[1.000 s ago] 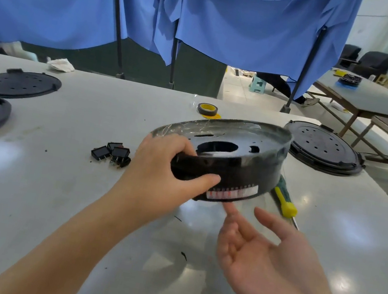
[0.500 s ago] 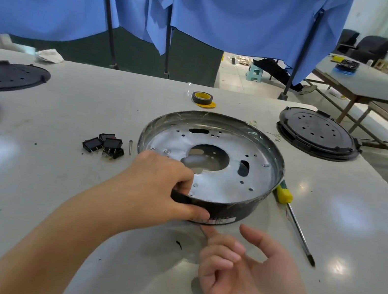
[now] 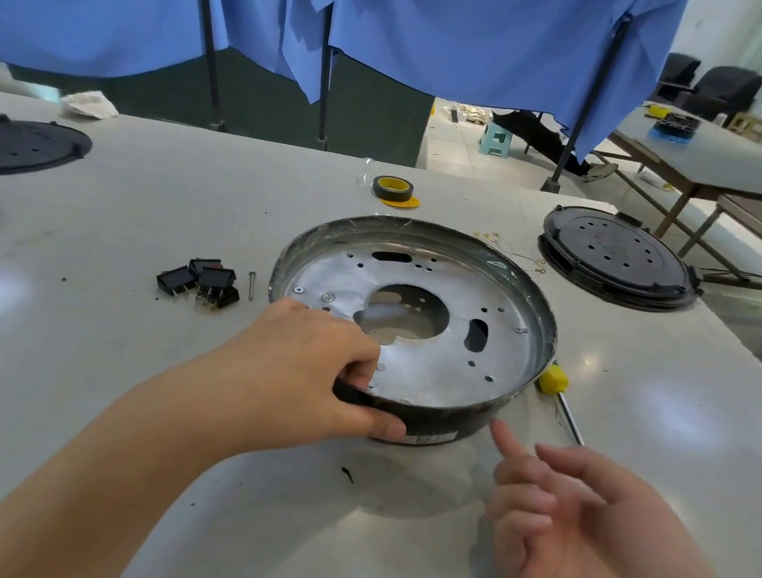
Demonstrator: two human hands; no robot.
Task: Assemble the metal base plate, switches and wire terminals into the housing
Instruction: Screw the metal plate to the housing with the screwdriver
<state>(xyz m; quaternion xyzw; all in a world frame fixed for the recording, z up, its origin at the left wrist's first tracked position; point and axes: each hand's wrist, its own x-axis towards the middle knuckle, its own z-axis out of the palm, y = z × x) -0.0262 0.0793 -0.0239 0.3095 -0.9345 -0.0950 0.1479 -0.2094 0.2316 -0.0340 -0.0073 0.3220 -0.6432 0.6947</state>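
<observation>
Head view: loose switches [image 3: 199, 283] are seen toward the bench's left edge. Mid-bench, the housing [image 3: 413, 325], plate seated, is pinched at its near rim by the left hand [image 3: 302, 377]. The right hand [image 3: 582, 523] is held relaxed and empty; switch fitting is judged next.

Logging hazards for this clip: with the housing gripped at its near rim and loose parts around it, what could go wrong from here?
1. The left hand grips the housing only at its near rim; it might tip or slide.
2. The screwdriver lies partly under the housing's right edge, so the housing may rock.
3. The loose screw beside the switches could roll away.
</observation>
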